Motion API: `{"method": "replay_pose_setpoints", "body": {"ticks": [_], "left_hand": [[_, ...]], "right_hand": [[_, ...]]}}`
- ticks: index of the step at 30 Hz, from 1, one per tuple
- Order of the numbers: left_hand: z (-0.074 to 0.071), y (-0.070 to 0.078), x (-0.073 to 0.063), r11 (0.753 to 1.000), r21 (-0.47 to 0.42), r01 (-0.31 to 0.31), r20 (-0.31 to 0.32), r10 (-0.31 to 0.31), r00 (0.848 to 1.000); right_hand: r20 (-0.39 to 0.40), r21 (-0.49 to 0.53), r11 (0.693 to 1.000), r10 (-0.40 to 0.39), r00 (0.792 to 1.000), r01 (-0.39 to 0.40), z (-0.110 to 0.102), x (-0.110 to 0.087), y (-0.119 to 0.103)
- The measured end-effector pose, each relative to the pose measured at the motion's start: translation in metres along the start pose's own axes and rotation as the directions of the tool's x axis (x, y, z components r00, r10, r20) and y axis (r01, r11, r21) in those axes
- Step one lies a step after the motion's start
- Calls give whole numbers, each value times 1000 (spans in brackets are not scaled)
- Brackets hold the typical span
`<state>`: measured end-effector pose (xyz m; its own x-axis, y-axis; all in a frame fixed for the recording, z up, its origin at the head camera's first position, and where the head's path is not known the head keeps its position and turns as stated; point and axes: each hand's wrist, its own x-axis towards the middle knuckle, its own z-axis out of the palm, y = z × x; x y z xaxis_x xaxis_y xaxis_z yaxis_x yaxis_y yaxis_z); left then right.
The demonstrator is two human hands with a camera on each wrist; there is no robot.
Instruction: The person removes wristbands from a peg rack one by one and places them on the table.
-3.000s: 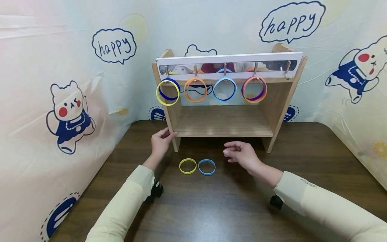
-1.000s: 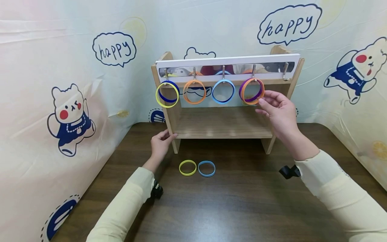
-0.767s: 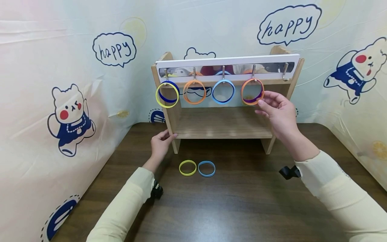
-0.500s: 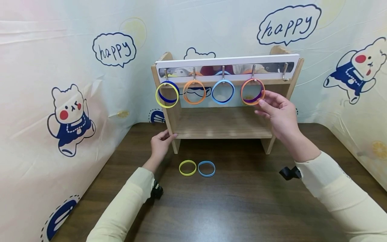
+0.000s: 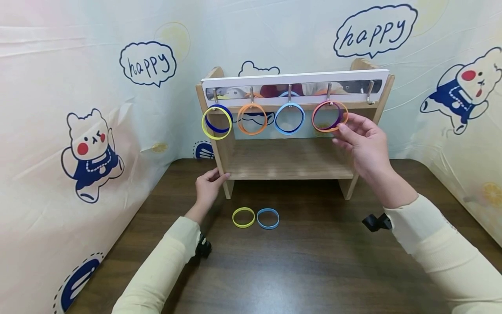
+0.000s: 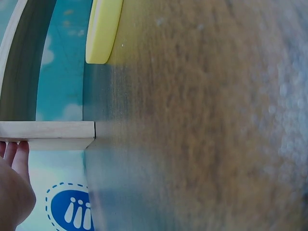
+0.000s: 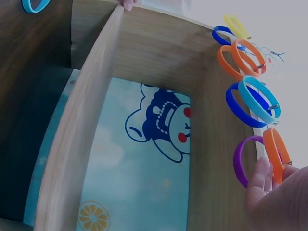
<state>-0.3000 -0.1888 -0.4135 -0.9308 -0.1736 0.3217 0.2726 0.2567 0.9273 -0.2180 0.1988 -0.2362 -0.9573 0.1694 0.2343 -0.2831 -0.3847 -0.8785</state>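
My right hand pinches the lower right edge of an orange wristband with thumb and fingers. That band still loops over the fourth hook, with a purple wristband hanging behind it. In the head view the orange band sits slightly to the right of the purple one. Lower down, my left hand grips the left side panel of the wooden rack, thumb on its front edge. The left wrist view shows several of its fingers against the panel.
Hooks to the left carry yellow and dark blue bands, orange bands, and light and dark blue bands. The rightmost hook holds no band. A yellow band and a blue band lie on the table.
My right hand has risen from low in front of the rack to the fourth hook and taken hold of the orange wristband, which has shifted slightly right. My left hand stays put.
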Motion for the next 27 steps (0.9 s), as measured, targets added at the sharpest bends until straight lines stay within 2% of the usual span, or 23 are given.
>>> {"method": "replay_pose_setpoints", "body": {"ticks": [13,22,27], "left_hand": [[0,-2,1,1000,4,-7,-1,7,1000],[0,-3,1,1000,5,-9,-5,9,1000],[0,-3,1,1000,2,-8,-4,8,1000]], "right_hand": [[0,-26,1000,-1,1000,1,3,-7,-12],[66,-80,996,-27,997,32,7,-20,-12],[126,-71,996,-39,991,49,5,-27,-7]]}}
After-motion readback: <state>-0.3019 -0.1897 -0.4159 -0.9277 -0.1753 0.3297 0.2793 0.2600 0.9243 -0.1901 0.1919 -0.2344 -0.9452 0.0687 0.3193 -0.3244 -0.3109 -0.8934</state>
